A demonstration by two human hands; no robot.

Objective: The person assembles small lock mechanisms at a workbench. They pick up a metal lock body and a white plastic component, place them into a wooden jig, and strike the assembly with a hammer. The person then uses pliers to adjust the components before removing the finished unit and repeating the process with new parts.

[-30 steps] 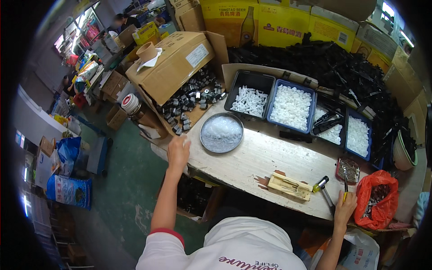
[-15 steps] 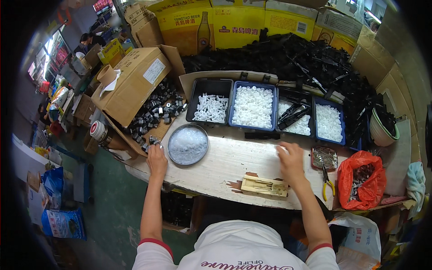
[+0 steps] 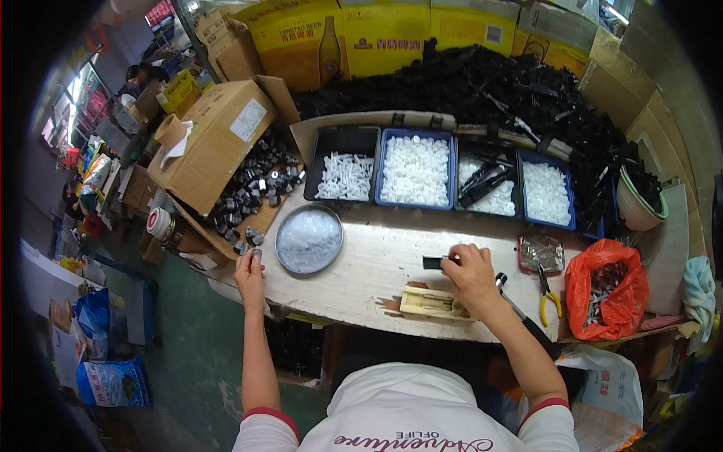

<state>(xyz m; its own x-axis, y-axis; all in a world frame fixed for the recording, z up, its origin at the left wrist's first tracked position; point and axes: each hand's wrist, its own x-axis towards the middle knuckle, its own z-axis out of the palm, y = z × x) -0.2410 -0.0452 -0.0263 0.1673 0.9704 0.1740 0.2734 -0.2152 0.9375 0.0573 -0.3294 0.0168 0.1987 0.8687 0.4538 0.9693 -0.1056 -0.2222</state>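
Observation:
My left hand (image 3: 250,280) is at the table's left edge, beside the box of small black-and-silver parts (image 3: 265,183). Its fingers are pinched on a small greyish part (image 3: 257,255), mostly hidden by the fingertips. Over the table's middle, my right hand (image 3: 468,275) grips a black plastic piece (image 3: 432,263), whose end sticks out to the left of the fingers. Just below that hand lies a pale yellow slotted block (image 3: 422,300), partly covered by it. Beside my right forearm is a hammer-like tool (image 3: 515,303) with a metal shaft and dark grip.
A round metal pan (image 3: 279,256) holds clear, whitish material. Behind stand several bins of white plastic parts (image 3: 416,169), below a heap of black parts (image 3: 467,83). To the right are a tray of metal pins (image 3: 541,256), yellow-handled pliers (image 3: 550,297) and a red bag (image 3: 629,301).
My right hand has taken hold of the black piece that lay before the bins, bringing it nearer me. My left hand has drawn slightly back from the parts box, holding a small part.

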